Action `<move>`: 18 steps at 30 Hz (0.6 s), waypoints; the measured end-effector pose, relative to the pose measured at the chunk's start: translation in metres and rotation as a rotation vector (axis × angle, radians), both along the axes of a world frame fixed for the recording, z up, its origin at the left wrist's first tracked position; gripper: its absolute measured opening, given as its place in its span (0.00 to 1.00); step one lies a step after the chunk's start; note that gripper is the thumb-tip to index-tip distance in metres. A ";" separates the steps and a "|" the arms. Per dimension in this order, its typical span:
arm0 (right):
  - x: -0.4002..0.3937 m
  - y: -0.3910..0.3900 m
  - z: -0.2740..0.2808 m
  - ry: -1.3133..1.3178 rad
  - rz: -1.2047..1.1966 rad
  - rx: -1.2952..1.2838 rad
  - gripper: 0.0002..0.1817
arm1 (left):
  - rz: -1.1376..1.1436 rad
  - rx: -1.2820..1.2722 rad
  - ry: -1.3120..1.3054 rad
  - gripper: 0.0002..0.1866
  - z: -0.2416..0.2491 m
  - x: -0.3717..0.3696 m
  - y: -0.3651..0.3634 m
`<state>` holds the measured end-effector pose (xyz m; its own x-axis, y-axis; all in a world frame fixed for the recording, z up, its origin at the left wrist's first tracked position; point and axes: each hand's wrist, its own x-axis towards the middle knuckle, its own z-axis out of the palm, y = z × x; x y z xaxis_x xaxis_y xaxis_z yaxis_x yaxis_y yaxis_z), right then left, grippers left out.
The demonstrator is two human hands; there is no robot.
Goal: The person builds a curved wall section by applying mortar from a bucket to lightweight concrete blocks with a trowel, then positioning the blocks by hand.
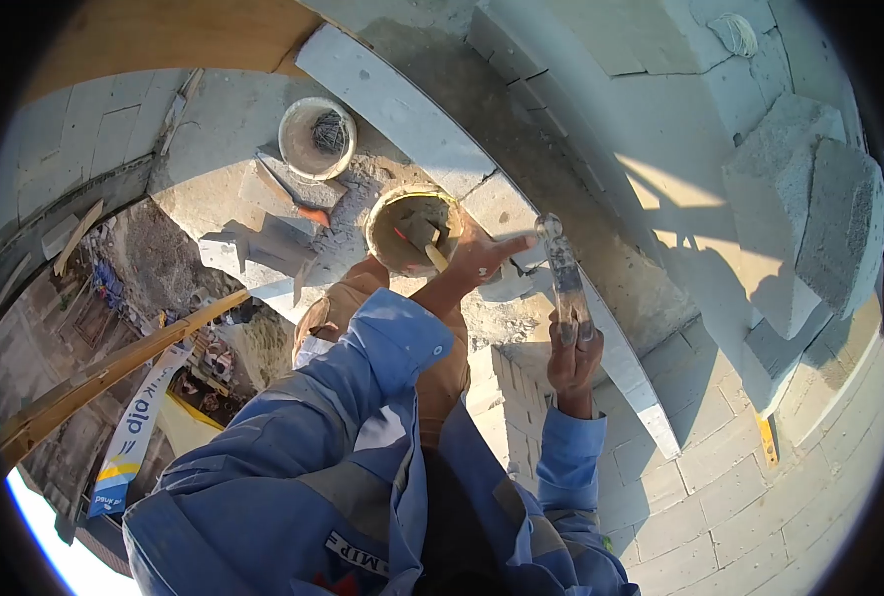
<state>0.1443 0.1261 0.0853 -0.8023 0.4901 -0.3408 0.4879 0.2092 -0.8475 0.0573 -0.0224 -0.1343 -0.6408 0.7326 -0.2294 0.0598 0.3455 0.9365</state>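
My left hand (477, 260) is beside the right rim of a mortar bucket (374, 238), with one finger or thumb stretched out to the right and nothing visible in its grip. Inside the bucket lies a tool with a light wooden handle (435, 257), close to that hand. My right hand (573, 360) has its fingers round the lower end of a long, partly clear, grey-smeared object (563, 268). This object stands out beyond the fingers over the long pale ledge (616, 343); what exactly it is cannot be made out.
A white bucket (294, 139) holds wire-like pieces. Near it lies a saw with an orange handle (313, 215). Broken grey blocks (839, 228) rest at the right. A wooden beam (124, 372) slants across the left, beside a printed banner (142, 427). Stacked blocks (502, 397) stand below.
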 end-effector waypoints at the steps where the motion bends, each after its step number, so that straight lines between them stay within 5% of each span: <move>1: -0.020 0.007 0.021 0.161 0.121 0.084 0.21 | -0.061 -0.253 -0.408 0.20 0.020 -0.014 0.007; 4: -0.040 0.023 0.046 0.290 0.355 0.143 0.27 | -0.001 -0.001 -0.611 0.26 0.056 -0.025 0.008; 5: -0.049 0.023 0.048 0.438 0.407 0.093 0.27 | 0.369 -0.199 -1.123 0.38 0.054 -0.025 0.028; 6: -0.058 0.024 0.047 0.585 0.457 0.040 0.28 | 0.386 -0.186 -1.120 0.38 0.053 -0.026 0.028; 8: -0.061 0.026 0.019 0.587 0.491 0.078 0.27 | 0.331 -0.111 -0.703 0.50 0.033 -0.012 0.022; 9: -0.062 0.031 -0.005 0.431 0.533 0.167 0.25 | 0.343 -0.112 -0.709 0.50 0.026 -0.007 0.021; 12: -0.040 0.046 -0.072 -0.004 0.681 0.564 0.17 | 0.466 1.040 -1.453 0.28 0.014 0.000 0.029; 13: -0.049 0.044 -0.062 -0.117 0.634 0.428 0.14 | 0.589 1.093 -1.710 0.36 0.027 -0.012 0.028; 14: -0.052 0.042 -0.069 -0.101 0.642 0.429 0.14 | 0.592 1.102 -1.692 0.36 0.028 -0.023 0.029; 16: -0.030 0.033 -0.069 0.405 0.574 0.750 0.16 | 0.434 0.151 -0.930 0.45 0.041 -0.018 0.029; 17: -0.053 0.028 -0.029 0.174 0.509 0.175 0.16 | 0.415 -0.028 -0.517 0.47 0.059 -0.025 0.027; 18: -0.062 0.021 -0.017 0.314 0.493 0.171 0.17 | 0.419 -0.029 -0.515 0.47 0.060 -0.026 0.027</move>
<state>0.0828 0.1475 0.0686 -0.9981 0.0622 -0.0006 0.0312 0.4928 -0.8696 0.0309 0.0050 -0.0739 -0.6735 0.4342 -0.5983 -0.5379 0.2673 0.7995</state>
